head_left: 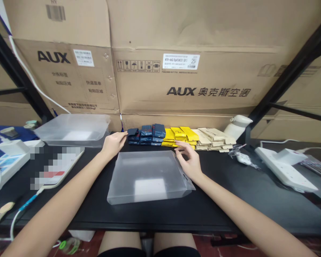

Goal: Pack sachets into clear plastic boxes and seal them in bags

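Dark blue packets [146,135] are stacked at the back of the black table, left of yellow packets [179,134] and cream packets [213,137]. My left hand [115,144] pinches the edge of a dark blue packet [133,132] at the left end of the row. My right hand [188,159] is just in front of the yellow packets, fingers curved and apart, nothing visible in it. A translucent plastic box [147,171] with a white label lies between my forearms, its right edge beside my right hand.
Another translucent box [72,125] stands back left, behind a phone [60,166] with a cable. Power strips [286,169] lie at both sides. A cream flask [237,126] and a white earphone case [243,159] are at right. Cardboard [203,32] backs the table between black posts.
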`<move>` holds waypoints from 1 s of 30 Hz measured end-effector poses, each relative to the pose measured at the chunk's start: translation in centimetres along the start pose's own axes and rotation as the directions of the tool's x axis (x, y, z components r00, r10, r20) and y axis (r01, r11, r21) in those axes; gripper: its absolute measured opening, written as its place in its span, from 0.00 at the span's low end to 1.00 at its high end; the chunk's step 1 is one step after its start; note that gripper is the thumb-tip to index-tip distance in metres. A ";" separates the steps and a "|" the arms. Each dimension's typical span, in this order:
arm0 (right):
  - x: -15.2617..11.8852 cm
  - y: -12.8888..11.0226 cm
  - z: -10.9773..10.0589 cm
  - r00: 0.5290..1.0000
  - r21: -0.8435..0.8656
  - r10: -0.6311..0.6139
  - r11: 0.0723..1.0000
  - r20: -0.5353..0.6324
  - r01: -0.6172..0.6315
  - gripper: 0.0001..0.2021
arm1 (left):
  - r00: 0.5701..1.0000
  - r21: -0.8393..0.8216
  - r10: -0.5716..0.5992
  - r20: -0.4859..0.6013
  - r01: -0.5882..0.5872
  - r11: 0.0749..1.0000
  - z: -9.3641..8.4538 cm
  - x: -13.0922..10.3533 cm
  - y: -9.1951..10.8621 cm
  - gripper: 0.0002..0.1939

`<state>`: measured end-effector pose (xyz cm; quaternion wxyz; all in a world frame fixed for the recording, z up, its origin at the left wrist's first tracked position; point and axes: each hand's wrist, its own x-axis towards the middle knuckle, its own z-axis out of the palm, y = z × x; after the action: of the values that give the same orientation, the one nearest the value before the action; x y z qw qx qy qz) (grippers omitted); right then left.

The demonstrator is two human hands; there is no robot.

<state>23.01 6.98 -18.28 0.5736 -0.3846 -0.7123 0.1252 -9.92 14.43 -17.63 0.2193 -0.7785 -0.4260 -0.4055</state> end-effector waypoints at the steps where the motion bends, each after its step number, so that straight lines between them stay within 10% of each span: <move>1: 0.1 0.0 0.0 1.000 -0.018 -0.019 1.000 -0.009 0.019 0.10 | 0.999 -0.005 -0.009 -0.031 0.009 1.000 -0.4 0.2 0.0 0.13; 8: 0.4 0.1 -0.3 0.994 -0.073 -0.090 0.994 -0.061 0.086 0.07 | 0.910 -0.300 -0.371 -0.184 0.307 0.903 -3.0 2.0 2.0 0.07; 11: 0.3 0.2 -0.3 0.995 -0.059 -0.074 0.996 -0.066 0.070 0.10 | 0.764 -0.690 -0.641 0.073 0.503 0.521 -3.2 2.9 3.5 0.10; 14: 0.2 0.3 -0.4 0.998 -0.025 -0.021 1.000 -0.060 0.020 0.13 | 0.706 -0.790 -0.557 0.437 0.598 0.139 -3.6 3.2 4.8 0.15; 16: 0.2 0.3 -0.6 1.000 0.051 -0.003 0.999 -0.009 0.003 0.15 | 0.701 -0.750 -0.432 0.568 0.657 0.080 -4.1 3.2 5.6 0.15; 23: 0.2 -1.6 -1.2 0.924 0.178 -0.073 0.984 0.376 0.006 0.25 | 0.753 -0.686 -0.044 0.656 0.620 0.381 -5.7 2.5 10.0 0.12; 30: 0.5 -1.6 -0.5 0.953 0.339 0.239 0.895 0.187 -0.290 0.13 | 0.818 -0.600 0.120 0.562 0.304 0.740 -5.4 2.6 8.2 0.21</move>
<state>22.84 6.10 -16.80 0.5607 -0.3560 -0.6564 0.3579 -4.59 7.57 -12.34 -0.2317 -0.8649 -0.3374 -0.2906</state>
